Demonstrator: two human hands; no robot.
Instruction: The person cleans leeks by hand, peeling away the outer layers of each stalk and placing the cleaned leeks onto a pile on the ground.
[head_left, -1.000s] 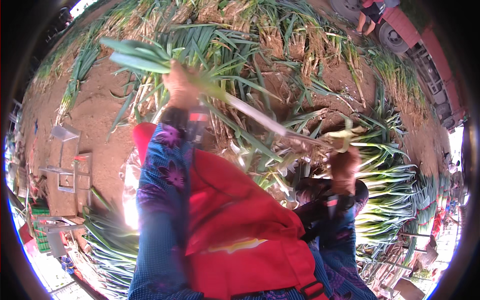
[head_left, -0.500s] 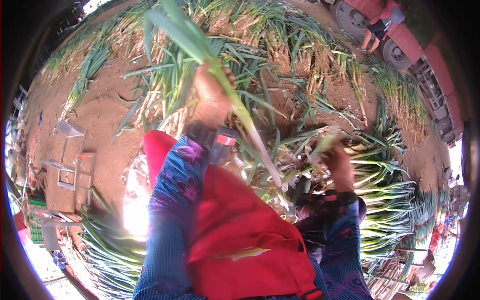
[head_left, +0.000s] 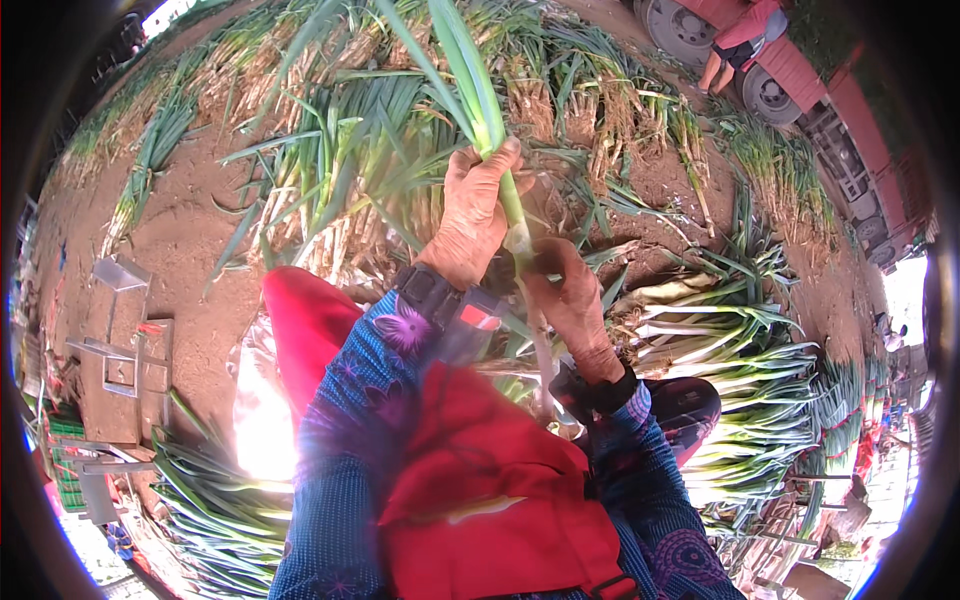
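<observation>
One long green onion (head_left: 516, 225) stands nearly upright before me, its green leaves at the top and its pale stalk running down toward my lap. My left hand (head_left: 470, 215) is closed round it just below where the leaves fork. Lower down, my right hand (head_left: 570, 300) is closed in a pinch at the stalk, thumb and fingers curled against it; its fingertips partly hide the stalk. On the right lies a broad pile of peeled green onions (head_left: 740, 400) with white stalks. Ahead of my left hand are bunches of unpeeled green onions (head_left: 345, 150).
More green onions (head_left: 240, 510) lie at the lower left, near a metal stool frame (head_left: 125, 350) on the dirt ground (head_left: 190, 235). A red truck (head_left: 790, 70) stands at the upper right, with a person (head_left: 740, 45) beside it. Green crates (head_left: 70, 460) are at the left edge.
My left hand has moved right with the green onion, which now stands more upright. My right hand has come left from the peeled pile onto the stalk.
</observation>
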